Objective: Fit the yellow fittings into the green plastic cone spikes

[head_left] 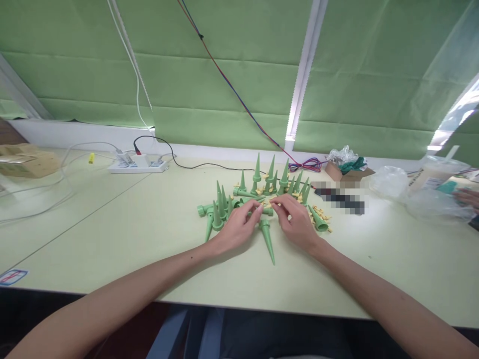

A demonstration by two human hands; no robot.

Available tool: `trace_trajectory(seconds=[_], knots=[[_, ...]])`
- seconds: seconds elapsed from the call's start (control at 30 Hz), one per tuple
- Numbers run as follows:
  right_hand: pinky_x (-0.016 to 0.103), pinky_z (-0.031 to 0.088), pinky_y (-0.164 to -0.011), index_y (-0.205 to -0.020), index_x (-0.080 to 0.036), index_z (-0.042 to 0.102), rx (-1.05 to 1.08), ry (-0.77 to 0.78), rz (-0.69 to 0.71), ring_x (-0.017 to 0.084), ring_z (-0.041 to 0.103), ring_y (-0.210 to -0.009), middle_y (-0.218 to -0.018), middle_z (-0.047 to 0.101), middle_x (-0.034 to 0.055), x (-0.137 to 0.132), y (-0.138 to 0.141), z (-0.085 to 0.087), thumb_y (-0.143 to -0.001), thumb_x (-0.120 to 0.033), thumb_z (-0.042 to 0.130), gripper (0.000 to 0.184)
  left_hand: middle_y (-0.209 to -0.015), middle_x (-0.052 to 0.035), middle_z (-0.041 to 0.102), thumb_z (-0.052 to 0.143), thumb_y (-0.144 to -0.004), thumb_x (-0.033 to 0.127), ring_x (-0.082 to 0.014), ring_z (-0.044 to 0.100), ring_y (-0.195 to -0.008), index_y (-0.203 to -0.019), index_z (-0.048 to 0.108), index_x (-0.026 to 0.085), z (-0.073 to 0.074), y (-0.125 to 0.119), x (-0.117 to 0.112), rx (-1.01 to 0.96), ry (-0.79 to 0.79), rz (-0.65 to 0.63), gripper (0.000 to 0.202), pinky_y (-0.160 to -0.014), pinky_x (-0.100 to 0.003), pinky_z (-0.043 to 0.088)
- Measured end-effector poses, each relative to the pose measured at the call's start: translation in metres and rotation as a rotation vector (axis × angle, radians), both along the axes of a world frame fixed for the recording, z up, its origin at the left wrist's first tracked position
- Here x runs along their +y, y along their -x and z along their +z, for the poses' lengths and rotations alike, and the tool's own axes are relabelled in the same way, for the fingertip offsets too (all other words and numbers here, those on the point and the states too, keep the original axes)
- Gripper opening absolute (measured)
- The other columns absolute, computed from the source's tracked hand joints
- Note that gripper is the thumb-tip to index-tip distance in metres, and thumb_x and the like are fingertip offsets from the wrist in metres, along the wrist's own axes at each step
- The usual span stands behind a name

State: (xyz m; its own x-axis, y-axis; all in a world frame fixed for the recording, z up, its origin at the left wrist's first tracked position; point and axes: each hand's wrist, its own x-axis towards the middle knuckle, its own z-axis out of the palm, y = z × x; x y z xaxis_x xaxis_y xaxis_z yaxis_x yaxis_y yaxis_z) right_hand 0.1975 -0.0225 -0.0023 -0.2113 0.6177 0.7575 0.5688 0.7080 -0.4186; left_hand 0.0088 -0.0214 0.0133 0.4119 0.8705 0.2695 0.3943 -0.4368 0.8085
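Observation:
My left hand (241, 222) is closed in a pinch at the near side of a cluster of green plastic spikes (217, 217); whatever its fingertips hold is too small to make out. Opposite it, my right hand (295, 219) pinches with thumb and forefinger, and a bit of yellow plastic shows at the fingertips. Between my wrists a single green spike (268, 242) lies with its tip toward me. Behind my hands several spikes (257, 168) stand upright on their caps. Small yellow plastic pieces (322, 214) lie scattered among them, partly hidden by my right hand.
At the back left sits a white power strip (138, 167) with plugs and cables. A cardboard box (348, 173), plastic bags (391, 182) and a cup with a straw (436, 174) stand at the right. Another person's hand (467, 197) shows at the right edge. Coiled wire (309, 164) lies behind the spikes.

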Motion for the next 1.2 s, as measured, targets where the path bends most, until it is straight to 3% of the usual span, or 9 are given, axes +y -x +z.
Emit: trace_trajectory(seconds=[0.17,0.5,0.67,0.9,1.1,1.2], knots=[[0.031,0.048,-0.074,-0.099,-0.022,0.061,0.018,0.035,0.028,0.02,0.062,-0.084,-0.092,0.066,0.0066,-0.007,0.008,-0.003,-0.102,-0.022,0.044,0.017,-0.073,0.0005,0.05,0.035,-0.102,0.046,-0.0135,0.045,-0.064,-0.08,0.047,0.019,0.0,0.0,0.0,-0.014,-0.039,-0.013,0.037,-0.061,-0.026,0.034],[0.029,0.047,-0.064,-0.1,-0.02,0.063,0.058,0.148,0.008,0.015,0.056,-0.064,-0.09,0.068,0.0052,-0.008,0.008,-0.007,-0.098,-0.028,0.052,0.013,-0.067,-0.0002,0.047,0.036,-0.101,0.044,-0.0155,0.044,-0.063,-0.076,0.046,0.02,0.001,0.001,0.001,0.018,-0.039,-0.023,0.037,-0.058,-0.026,0.033],[0.028,0.045,-0.06,-0.098,-0.019,0.063,0.047,0.212,0.03,0.015,0.057,-0.063,-0.084,0.068,0.0042,-0.007,0.008,-0.007,-0.097,-0.028,0.053,0.013,-0.067,-0.0005,0.049,0.038,-0.101,0.043,-0.0162,0.047,-0.064,-0.075,0.049,0.02,-0.001,0.0,0.003,0.049,-0.059,-0.019,0.037,-0.058,-0.026,0.034],[0.026,0.043,-0.055,-0.087,-0.019,0.06,0.047,0.114,0.011,0.013,0.054,-0.058,-0.074,0.064,0.0018,-0.007,0.005,-0.003,-0.094,-0.025,0.056,0.01,-0.079,-0.0012,0.061,0.041,-0.101,0.04,-0.0152,0.051,-0.067,-0.088,0.058,0.019,-0.003,-0.001,0.003,0.09,-0.115,-0.002,0.03,-0.061,-0.027,0.035],[0.025,0.043,-0.052,-0.084,-0.019,0.06,0.047,0.081,-0.04,0.014,0.056,-0.059,-0.074,0.064,0.0022,-0.005,0.002,-0.002,-0.093,-0.023,0.057,0.01,-0.07,0.0005,0.058,0.045,-0.099,0.043,-0.015,0.047,-0.059,-0.096,0.064,0.02,-0.011,-0.001,0.006,0.212,-0.102,-0.049,0.03,-0.057,-0.027,0.034],[0.025,0.044,-0.053,-0.084,-0.019,0.061,0.043,0.091,-0.034,0.014,0.057,-0.06,-0.076,0.066,0.0027,-0.004,0.003,-0.004,-0.093,-0.024,0.057,0.011,-0.067,0.0005,0.056,0.047,-0.098,0.043,-0.0151,0.045,-0.058,-0.09,0.065,0.019,-0.013,0.0,0.007,0.256,-0.106,-0.095,0.031,-0.055,-0.027,0.032]])
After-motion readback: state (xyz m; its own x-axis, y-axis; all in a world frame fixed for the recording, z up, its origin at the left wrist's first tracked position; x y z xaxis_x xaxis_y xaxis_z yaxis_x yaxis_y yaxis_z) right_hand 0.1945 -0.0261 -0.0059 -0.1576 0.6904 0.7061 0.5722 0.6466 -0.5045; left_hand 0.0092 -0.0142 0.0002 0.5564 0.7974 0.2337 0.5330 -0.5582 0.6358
